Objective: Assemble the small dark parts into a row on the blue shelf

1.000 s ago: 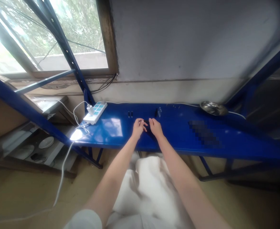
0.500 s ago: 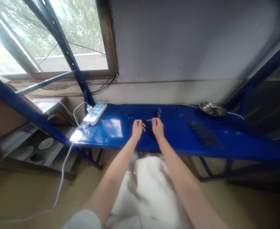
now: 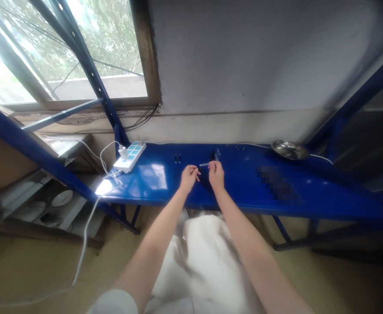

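Note:
Both my hands rest close together at the middle of a blue metal shelf (image 3: pixel 243 192). My right hand (image 3: pixel 216 174) pinches a thin pale rod-like piece (image 3: pixel 204 165) that points to the left, just above the shelf. Beside it, my left hand (image 3: pixel 189 177) has its fingers curled together; I cannot make out whether they hold anything. A small dark object (image 3: pixel 205 179) lies on the shelf between the two hands. Two tiny dark parts (image 3: pixel 177 157) and another small dark cluster (image 3: pixel 216 154) sit further back.
A white power strip (image 3: pixel 130 155) with a plugged-in charger and white cable lies at the shelf's left end. A metal bowl (image 3: pixel 289 149) stands at the far right. Blue rack struts cross the window on the left. Dishes lie on a low shelf at left.
My right hand has lifted off the dark object and now holds the thin pale piece up in a pinch. My left hand has stayed almost in place.

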`<action>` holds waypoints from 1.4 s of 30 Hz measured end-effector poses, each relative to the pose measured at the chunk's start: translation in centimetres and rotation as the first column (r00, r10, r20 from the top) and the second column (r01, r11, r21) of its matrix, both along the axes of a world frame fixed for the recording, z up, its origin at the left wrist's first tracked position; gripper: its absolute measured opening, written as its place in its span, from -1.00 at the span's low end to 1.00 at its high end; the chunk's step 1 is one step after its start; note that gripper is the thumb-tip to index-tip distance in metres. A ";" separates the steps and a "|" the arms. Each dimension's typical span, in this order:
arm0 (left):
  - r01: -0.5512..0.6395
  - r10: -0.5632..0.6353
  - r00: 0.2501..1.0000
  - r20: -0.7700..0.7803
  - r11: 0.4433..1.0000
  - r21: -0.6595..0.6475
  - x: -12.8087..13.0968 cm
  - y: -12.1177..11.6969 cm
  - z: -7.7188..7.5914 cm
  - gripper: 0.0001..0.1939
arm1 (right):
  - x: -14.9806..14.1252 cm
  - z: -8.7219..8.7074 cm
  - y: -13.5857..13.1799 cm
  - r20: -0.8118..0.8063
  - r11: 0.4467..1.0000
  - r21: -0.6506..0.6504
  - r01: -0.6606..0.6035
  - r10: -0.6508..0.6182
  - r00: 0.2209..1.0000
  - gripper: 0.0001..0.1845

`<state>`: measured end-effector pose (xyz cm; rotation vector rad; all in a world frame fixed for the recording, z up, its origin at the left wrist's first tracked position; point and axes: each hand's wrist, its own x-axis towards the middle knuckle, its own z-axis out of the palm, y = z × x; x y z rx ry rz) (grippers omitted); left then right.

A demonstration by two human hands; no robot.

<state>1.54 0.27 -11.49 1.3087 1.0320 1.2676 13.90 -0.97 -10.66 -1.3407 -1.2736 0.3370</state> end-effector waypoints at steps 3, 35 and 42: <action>0.017 -0.017 1.000 0.017 1.000 -0.002 0.0 -0.1 0.1 -0.82 | 0.0 -0.1 0.1 0.046 0.997 -0.040 -0.069 0.070 0.996 -0.67; -0.138 0.139 0.988 -0.065 0.990 0.022 -0.1 -0.1 0.0 -0.82 | -0.3 -1.3 1.1 0.388 0.927 -0.147 -0.346 0.376 0.841 -0.68; -0.129 0.132 0.989 -0.072 0.991 0.045 -0.2 -0.1 -0.1 -0.82 | -0.2 -1.2 1.1 0.356 0.907 -0.136 -0.398 0.419 0.835 -0.71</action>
